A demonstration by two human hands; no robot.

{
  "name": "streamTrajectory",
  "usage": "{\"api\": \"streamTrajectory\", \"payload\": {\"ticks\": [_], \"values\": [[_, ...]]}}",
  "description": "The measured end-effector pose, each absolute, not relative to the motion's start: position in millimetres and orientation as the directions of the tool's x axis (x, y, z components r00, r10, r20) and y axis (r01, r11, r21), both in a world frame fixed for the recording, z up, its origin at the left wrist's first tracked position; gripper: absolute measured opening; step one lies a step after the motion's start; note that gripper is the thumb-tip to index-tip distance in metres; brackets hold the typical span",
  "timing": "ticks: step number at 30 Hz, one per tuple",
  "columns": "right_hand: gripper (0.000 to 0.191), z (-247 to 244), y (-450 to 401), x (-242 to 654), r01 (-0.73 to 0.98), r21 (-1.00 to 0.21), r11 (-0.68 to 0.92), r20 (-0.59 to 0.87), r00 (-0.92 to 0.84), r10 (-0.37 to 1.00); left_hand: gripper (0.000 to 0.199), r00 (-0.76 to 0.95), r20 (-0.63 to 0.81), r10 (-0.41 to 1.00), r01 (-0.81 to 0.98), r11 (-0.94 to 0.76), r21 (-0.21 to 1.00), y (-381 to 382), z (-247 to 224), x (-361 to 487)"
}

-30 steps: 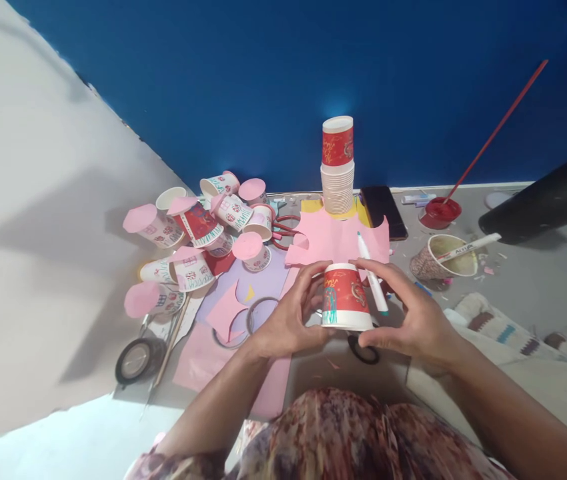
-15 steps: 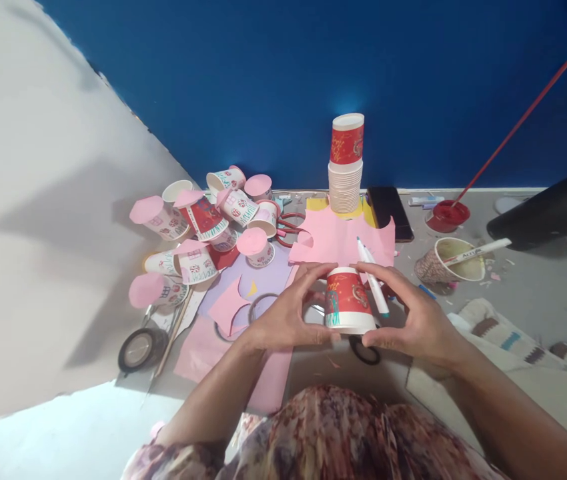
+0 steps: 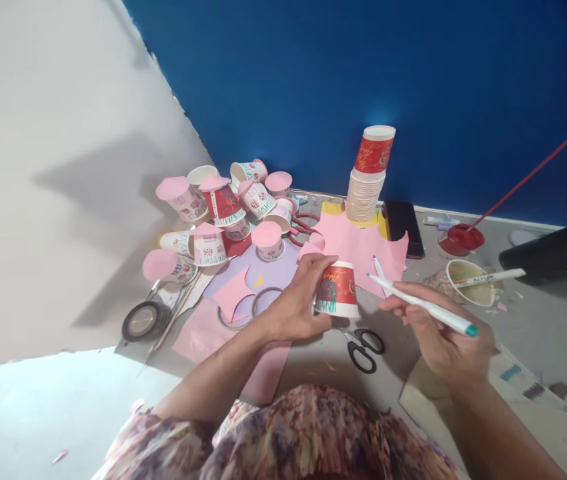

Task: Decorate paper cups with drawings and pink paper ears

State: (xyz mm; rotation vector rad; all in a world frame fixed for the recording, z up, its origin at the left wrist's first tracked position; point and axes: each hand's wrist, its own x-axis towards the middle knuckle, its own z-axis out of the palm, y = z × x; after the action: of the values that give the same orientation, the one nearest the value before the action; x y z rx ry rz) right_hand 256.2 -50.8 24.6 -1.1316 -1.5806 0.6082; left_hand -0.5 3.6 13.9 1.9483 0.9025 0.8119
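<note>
A red and white paper cup (image 3: 342,288) stands upside down with its wide rim low, and teal strokes are drawn on its side. My left hand (image 3: 299,300) grips it from the left, thumb low and fingers at the top. To the right, my right hand (image 3: 456,347) is closed around a white marker (image 3: 426,307) with a teal end. The marker's tip points left towards the cup, apart from it. Black-handled scissors (image 3: 363,350) lie just below the cup, their blades partly hidden.
Several decorated cups with pink paper tops (image 3: 266,235) crowd the left. A tall cup stack (image 3: 366,193) stands by the blue wall, beside a phone (image 3: 403,230). Pink paper (image 3: 348,240), black tape (image 3: 143,321), a red paint pot (image 3: 458,241) and a pen-holding cup (image 3: 456,283) lie around.
My right hand has left the cup and moved right, now with the marker lying across its fingers. The cup stays in my left hand, turned slightly. The view has shifted, uncovering the scissors.
</note>
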Motion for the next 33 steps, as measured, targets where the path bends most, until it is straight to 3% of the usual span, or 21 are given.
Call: {"api": "streamTrajectory", "payload": {"ticks": [8,11,17,33], "values": [[0.013,27,-53,254,0.325,-0.885,0.333,0.383,0.105,0.918,0.099,0.542,0.237,0.806,0.285,-0.442,0.851,4,10,0],[0.009,29,-55,251,0.336,-0.876,0.347,0.378,0.031,0.925,0.099,0.559,0.216,0.8,0.299,-0.438,0.848,5,9,1],[0.012,33,-49,249,0.412,-0.736,0.537,0.505,-0.194,0.841,0.094,0.571,0.217,0.791,0.299,-0.447,0.843,5,9,1],[0.015,39,-49,243,0.384,-0.723,0.574,0.532,-0.22,0.817,0.091,0.594,0.251,0.764,0.278,-0.488,0.827,5,10,3]]}}
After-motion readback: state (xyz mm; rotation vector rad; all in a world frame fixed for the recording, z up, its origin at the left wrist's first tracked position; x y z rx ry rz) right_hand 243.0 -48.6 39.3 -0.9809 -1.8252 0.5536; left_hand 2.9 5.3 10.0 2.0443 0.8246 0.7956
